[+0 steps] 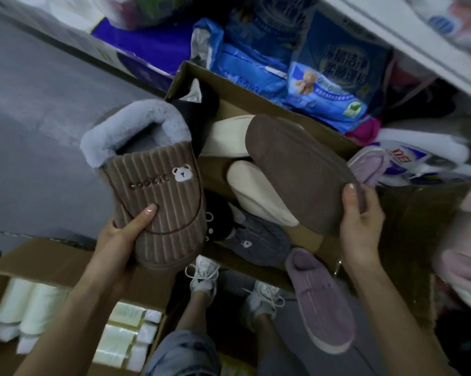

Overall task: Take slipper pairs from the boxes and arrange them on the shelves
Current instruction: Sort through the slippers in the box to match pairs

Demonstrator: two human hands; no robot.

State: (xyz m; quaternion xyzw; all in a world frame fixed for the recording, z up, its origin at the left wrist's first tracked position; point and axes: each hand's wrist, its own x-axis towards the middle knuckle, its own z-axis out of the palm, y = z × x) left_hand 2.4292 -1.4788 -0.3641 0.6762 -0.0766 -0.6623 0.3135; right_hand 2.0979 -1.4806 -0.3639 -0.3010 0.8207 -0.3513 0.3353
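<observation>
My left hand (pixel 125 240) grips the toe of a brown corduroy slipper (pixel 158 191) with grey fleece lining and a small bear patch, held upright above the floor. My right hand (pixel 360 223) holds its mate (pixel 302 172) by the edge, ribbed brown sole turned toward me, over the open cardboard box (pixel 258 104). Inside the box lie cream soles (pixel 258 194), a black slipper (pixel 199 104) and a grey bear slipper (pixel 258 240). A purple slipper (pixel 321 299) rests at the box's near corner.
Blue tissue packs (pixel 332 77) sit behind the box under a white shelf edge (pixel 408 36). Another purple slipper (pixel 370 166) lies at right. A second box (pixel 52 261) with white rolls stands at lower left. My white sneakers (pixel 204 275) are below, on grey floor.
</observation>
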